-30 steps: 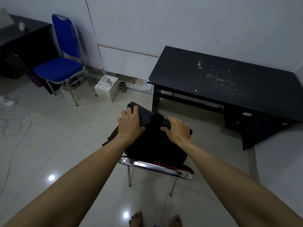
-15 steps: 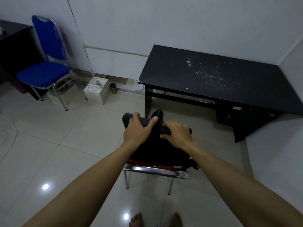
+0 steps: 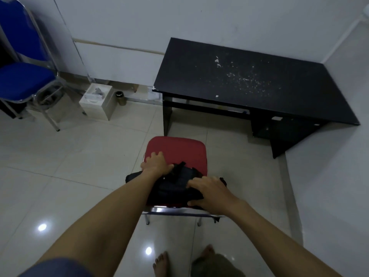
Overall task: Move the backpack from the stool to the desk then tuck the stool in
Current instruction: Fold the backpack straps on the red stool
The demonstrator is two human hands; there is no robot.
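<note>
Head view: each hand — left hand, right hand — grips backpack at stool near edge.

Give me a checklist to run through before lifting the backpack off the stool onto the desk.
1. Left hand on the backpack: ok, it rests on the far left corner of the bag.
2. Right hand on the backpack: ok, fingers spread over its near right side.
3. Firm grip with both hands: cannot tell, the fingers lie on top rather than visibly closed around anything.
4. Desk top free for the bag: ok, only pale specks on it.
5. Straps loose of the stool: cannot tell, one dark end hangs by the front rail.
6. Path from stool to desk: ok, nothing stands between.
</note>
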